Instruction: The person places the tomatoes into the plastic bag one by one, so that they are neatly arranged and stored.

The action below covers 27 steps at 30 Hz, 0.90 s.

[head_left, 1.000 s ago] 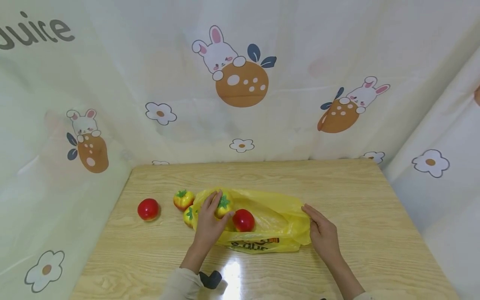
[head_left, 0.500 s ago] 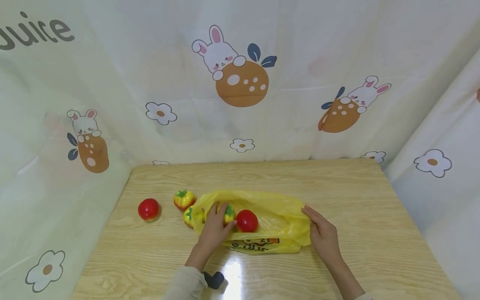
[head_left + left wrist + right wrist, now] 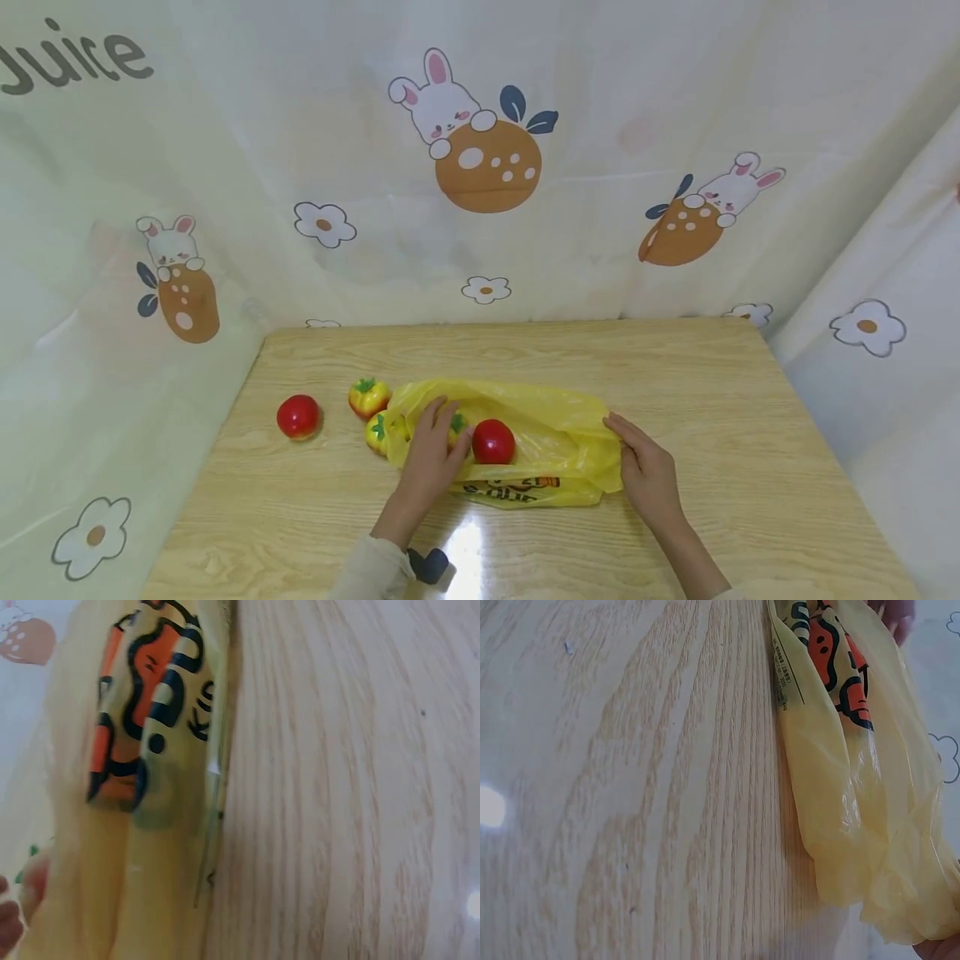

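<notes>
A yellow plastic bag (image 3: 558, 442) with printed pictures lies with its mouth spread in the head view. Inside it, my left hand (image 3: 431, 450) has its fingers round a yellow toy fruit with a green leafy top (image 3: 457, 423), mostly covered by the hand. Right beside that sits a red toy fruit (image 3: 493, 442), also in the bag. My right hand (image 3: 648, 471) pinches the bag's right end between thumb and fingers. In the left wrist view, the bag's printed side (image 3: 161, 877) hides most of the left hand. Only fingertips show at the right wrist view's lower corner.
Left of the bag lie a red toy fruit (image 3: 297, 417) and a yellow-red one with green leaves (image 3: 368, 398). Another yellow fruit (image 3: 377, 433) sits at the bag's left edge. The wooden table (image 3: 720, 375) is bordered by a printed curtain (image 3: 585, 250).
My left hand has lowered the leafy yellow fruit into the bag, a little right and toward me. The red fruit in the bag shifted slightly right. My right hand keeps its hold.
</notes>
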{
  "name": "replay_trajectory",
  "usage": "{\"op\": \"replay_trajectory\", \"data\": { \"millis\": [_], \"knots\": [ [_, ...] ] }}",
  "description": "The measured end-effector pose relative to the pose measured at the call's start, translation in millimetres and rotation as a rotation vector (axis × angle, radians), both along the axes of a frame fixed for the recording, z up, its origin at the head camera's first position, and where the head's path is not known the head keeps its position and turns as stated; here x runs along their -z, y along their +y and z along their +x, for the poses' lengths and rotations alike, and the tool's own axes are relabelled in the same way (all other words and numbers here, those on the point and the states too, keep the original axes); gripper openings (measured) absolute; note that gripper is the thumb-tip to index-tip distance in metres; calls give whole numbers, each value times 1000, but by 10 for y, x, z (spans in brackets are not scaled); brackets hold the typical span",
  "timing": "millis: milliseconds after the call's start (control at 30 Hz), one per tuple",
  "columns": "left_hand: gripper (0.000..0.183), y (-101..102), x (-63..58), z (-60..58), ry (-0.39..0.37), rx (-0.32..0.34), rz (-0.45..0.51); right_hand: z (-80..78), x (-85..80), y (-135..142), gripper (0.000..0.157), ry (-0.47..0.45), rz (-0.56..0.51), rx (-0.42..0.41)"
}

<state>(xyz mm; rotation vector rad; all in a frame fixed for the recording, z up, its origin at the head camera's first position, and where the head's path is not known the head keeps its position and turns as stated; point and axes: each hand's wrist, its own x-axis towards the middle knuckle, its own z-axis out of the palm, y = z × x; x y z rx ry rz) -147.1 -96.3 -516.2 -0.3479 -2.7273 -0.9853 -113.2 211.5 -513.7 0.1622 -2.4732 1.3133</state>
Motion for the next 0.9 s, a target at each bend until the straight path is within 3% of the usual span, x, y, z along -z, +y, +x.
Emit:
{"op": "replay_trajectory", "data": {
  "millis": [67,200,300,367,500,667,767,900],
  "knots": [
    [41,-29,-33,24,104,19,44,11,3,3,40,-9,4,3],
    [23,-159,-77,52,426,32,117,23,23,15,41,-16,0,-2],
    [17,-322,-84,36,623,-14,164,25,22,17,42,-11,5,-4],
    [16,-460,-90,28,670,-78,191,28,17,17,41,-9,9,-6],
    [16,-779,-122,38,653,-256,210,28,17,23,41,-8,9,-10],
    [24,-1202,-95,-14,598,-422,80,18,30,35,41,-5,8,-9],
    [33,-1435,-21,-52,496,-493,14,14,43,37,42,-2,10,0],
    [47,-1668,93,-41,284,-560,31,17,56,32,42,-2,14,7]
  ]
}}
